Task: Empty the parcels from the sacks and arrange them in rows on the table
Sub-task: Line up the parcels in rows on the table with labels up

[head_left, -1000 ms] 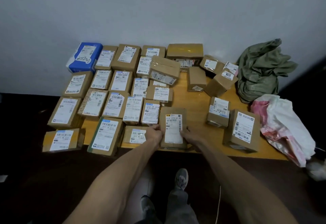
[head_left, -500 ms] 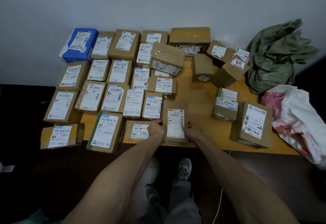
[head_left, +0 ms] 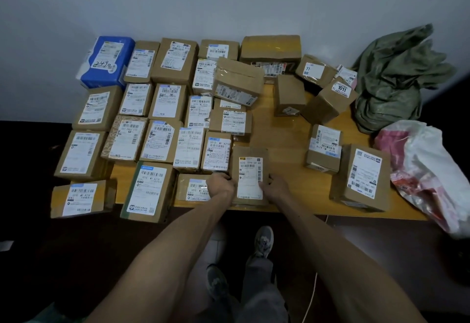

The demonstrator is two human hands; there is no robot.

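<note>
Matt cardboard parcels, smooth wooden table, crumpled cloth sack

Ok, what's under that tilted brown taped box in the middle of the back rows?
The tilted brown taped box rests on white-labelled cardboard parcels; their edges show left and below. Whatever lies directly beneath is covered.

A wooden table carries rows of labelled parcels (mostly brown cardboard), a green sack and a plastic bag.

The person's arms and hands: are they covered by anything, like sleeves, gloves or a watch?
No. Both forearms are bare up to the frame edge, with no sleeve showing. The left hand and right hand wear no gloves, and no watch or wristband is visible.
</note>
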